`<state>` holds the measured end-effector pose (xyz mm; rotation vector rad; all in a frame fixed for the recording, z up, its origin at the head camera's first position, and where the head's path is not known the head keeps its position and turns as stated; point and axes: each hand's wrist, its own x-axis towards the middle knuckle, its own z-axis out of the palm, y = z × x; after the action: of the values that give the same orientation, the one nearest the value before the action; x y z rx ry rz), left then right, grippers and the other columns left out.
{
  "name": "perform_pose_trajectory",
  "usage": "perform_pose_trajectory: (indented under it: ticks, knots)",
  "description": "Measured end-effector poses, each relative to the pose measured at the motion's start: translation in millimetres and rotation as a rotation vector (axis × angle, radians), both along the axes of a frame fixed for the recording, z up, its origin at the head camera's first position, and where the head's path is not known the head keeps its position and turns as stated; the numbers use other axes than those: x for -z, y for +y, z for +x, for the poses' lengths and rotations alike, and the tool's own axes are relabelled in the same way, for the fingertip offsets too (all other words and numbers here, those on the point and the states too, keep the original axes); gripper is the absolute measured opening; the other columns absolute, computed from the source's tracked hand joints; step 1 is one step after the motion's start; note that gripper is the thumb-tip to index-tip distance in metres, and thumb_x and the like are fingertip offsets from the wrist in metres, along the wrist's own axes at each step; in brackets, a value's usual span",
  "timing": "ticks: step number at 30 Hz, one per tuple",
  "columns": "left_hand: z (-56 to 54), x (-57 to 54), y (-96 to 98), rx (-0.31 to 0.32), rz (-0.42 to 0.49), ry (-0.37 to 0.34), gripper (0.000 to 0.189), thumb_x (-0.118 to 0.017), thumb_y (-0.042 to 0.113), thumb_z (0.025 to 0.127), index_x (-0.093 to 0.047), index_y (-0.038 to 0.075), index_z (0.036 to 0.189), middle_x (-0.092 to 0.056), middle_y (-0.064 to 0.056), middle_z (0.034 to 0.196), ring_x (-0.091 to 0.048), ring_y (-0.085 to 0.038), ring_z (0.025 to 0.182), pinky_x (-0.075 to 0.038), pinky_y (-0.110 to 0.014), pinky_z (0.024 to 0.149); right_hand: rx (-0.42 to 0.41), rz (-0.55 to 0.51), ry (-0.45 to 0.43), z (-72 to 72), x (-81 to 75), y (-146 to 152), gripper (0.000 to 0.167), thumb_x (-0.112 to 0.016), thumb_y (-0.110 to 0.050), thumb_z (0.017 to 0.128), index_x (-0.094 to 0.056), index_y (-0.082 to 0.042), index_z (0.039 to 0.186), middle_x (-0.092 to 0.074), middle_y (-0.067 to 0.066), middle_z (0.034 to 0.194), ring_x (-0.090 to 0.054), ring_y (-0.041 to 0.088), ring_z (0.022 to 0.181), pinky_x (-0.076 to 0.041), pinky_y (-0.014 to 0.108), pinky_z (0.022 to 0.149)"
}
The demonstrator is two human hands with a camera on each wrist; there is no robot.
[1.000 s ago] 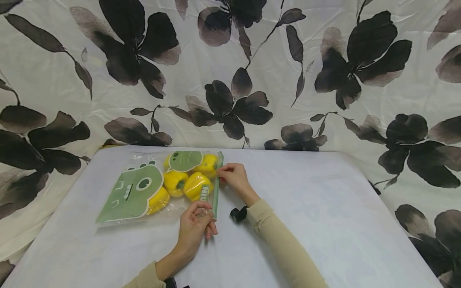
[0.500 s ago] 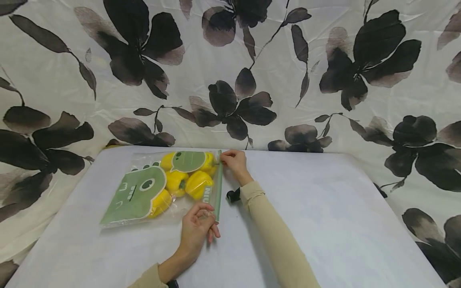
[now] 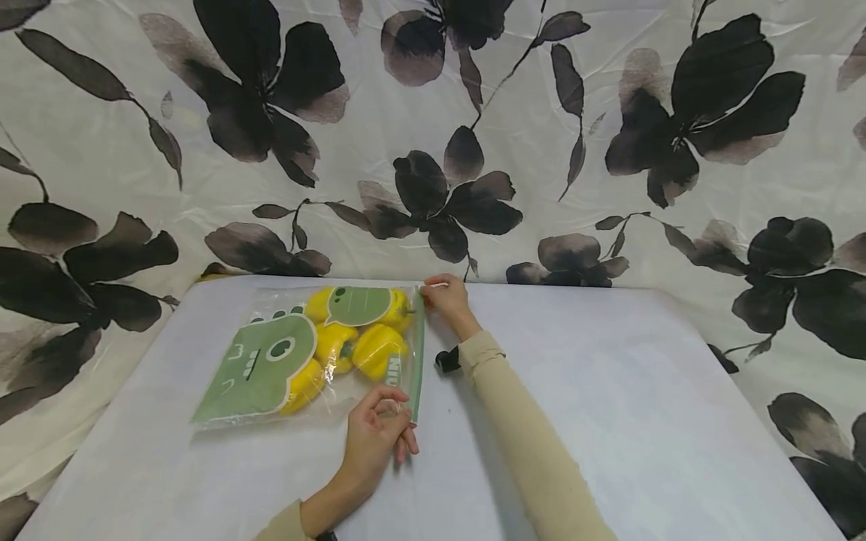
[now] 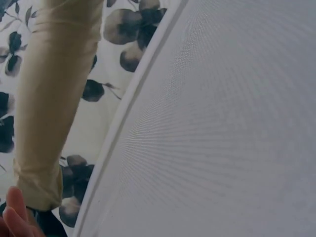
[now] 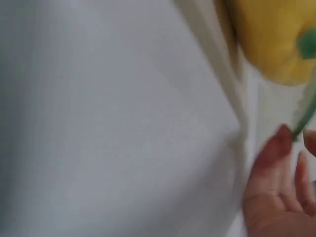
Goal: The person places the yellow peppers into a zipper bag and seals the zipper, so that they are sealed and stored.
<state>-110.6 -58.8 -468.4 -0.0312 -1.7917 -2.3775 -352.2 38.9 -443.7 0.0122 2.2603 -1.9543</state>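
Note:
A clear zip bag (image 3: 253, 376) printed with a green cartoon dinosaur lies on the white table, its green zip edge (image 3: 417, 361) facing right. Inside are several yellow bell peppers (image 3: 380, 352). At the near end of the zip edge, my left hand (image 3: 372, 439) pinches the bag's corner between thumb and fingers. My right hand (image 3: 449, 300) pinches the far end of the same edge. The right wrist view shows the right hand (image 5: 276, 197) with fingertips at the green strip, a yellow pepper (image 5: 276, 39) beyond. Only some fingers of the left hand (image 4: 19, 212) enter the left wrist view.
The white table (image 3: 575, 421) extends to the right of the bag, and its far edge runs just behind the bag. A floral cloth (image 3: 446, 113) hangs behind. A black wrist device (image 3: 447, 361) sits by the right cuff.
My right hand has slid away along the zip edge, from its upper part to the far end. The left hand keeps its pinch at the near corner.

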Motion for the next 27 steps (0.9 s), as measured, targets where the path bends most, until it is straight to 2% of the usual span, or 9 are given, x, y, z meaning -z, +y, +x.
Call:
perform_pose_trajectory:
  ticks: [5,8,11,14,17,21,23,25,27]
  knots:
    - [-1.4,-1.0,0.1,0.001,-0.051,-0.032,0.017,-0.055,-0.016,0.087,-0.051,-0.008,0.101,-0.058,-0.027,0.067,-0.054,-0.02,0.037,-0.044,-0.026,0.036,-0.178,0.063,-0.122,29.0,-7.8,18,0.029,-0.067,-0.006,0.089,-0.053,0.001,0.114,-0.064,0.008,0.077,-0.058,0.015,0.062,-0.049,0.024,0.059]
    - [-3.7,-2.8,-0.2,0.024,-0.067,-0.058,0.017,-0.056,-0.014,0.088,-0.051,-0.007,0.102,-0.058,-0.034,0.067,-0.054,-0.019,0.038,-0.045,-0.026,0.037,-0.27,0.069,-0.141,48.8,-10.7,29,0.031,-0.064,-0.008,0.09,-0.052,0.002,0.117,-0.063,0.008,0.077,-0.057,0.016,0.067,-0.046,0.025,0.065]
    - [-6.8,-6.7,-1.8,0.06,-0.059,-0.1,0.017,-0.057,-0.012,0.09,-0.049,-0.008,0.104,-0.059,-0.034,0.069,-0.055,-0.018,0.04,-0.046,-0.026,0.039,-0.35,0.049,-0.121,62.1,-7.1,38,0.032,-0.063,-0.012,0.09,-0.053,0.001,0.117,-0.064,0.006,0.078,-0.057,0.017,0.075,-0.042,0.028,0.076]
    - [-8.2,-12.5,-6.1,0.141,-0.053,-0.164,0.019,-0.055,-0.007,0.092,-0.046,-0.008,0.109,-0.063,-0.029,0.073,-0.058,-0.018,0.046,-0.048,-0.026,0.043,-0.395,0.033,-0.075,70.7,-0.5,43,0.029,-0.062,-0.015,0.091,-0.055,0.0,0.115,-0.065,0.003,0.08,-0.058,0.018,0.084,-0.038,0.032,0.088]
    - [-6.2,-21.4,-18.6,0.304,-0.086,-0.254,0.028,-0.053,0.001,0.095,-0.042,-0.005,0.119,-0.067,-0.02,0.082,-0.063,-0.019,0.055,-0.051,-0.028,0.049,-0.395,0.012,-0.05,76.2,5.5,46,0.024,-0.063,-0.017,0.093,-0.058,-0.002,0.111,-0.066,0.001,0.081,-0.059,0.017,0.088,-0.035,0.036,0.097]
    - [0.5,-44.3,-48.4,0.551,-0.238,-0.32,0.036,-0.051,0.011,0.098,-0.041,-0.003,0.13,-0.068,-0.016,0.089,-0.066,-0.023,0.062,-0.054,-0.032,0.054,-0.384,-0.029,-0.051,80.6,9.7,46,0.02,-0.063,-0.015,0.093,-0.059,-0.002,0.109,-0.065,-0.001,0.08,-0.059,0.015,0.084,-0.036,0.037,0.098]
    - [2.0,-60.9,-67.5,0.615,-0.362,-0.272,0.034,-0.05,0.014,0.101,-0.045,-0.004,0.13,-0.068,-0.017,0.09,-0.067,-0.026,0.064,-0.055,-0.035,0.054,-0.383,-0.044,-0.054,81.0,10.6,46,0.02,-0.062,-0.014,0.093,-0.059,-0.002,0.109,-0.065,-0.002,0.078,-0.059,0.014,0.083,-0.036,0.037,0.098]
    - [1.3,-80.7,-89.7,0.595,-0.514,-0.197,0.032,-0.05,0.016,0.102,-0.05,-0.005,0.126,-0.066,-0.018,0.09,-0.065,-0.029,0.063,-0.054,-0.036,0.052,-0.381,-0.049,-0.059,80.6,10.4,45,0.019,-0.062,-0.013,0.094,-0.059,-0.001,0.109,-0.065,-0.002,0.078,-0.058,0.014,0.083,-0.035,0.038,0.1]
    - [-0.7,-100.2,-115.9,0.469,-0.713,-0.115,0.031,-0.052,0.019,0.103,-0.054,-0.003,0.124,-0.066,-0.017,0.089,-0.064,-0.029,0.064,-0.054,-0.036,0.052,-0.387,-0.045,-0.059,80.3,9.1,45,0.02,-0.062,-0.013,0.094,-0.06,0.0,0.11,-0.066,-0.003,0.078,-0.058,0.014,0.085,-0.033,0.04,0.102]
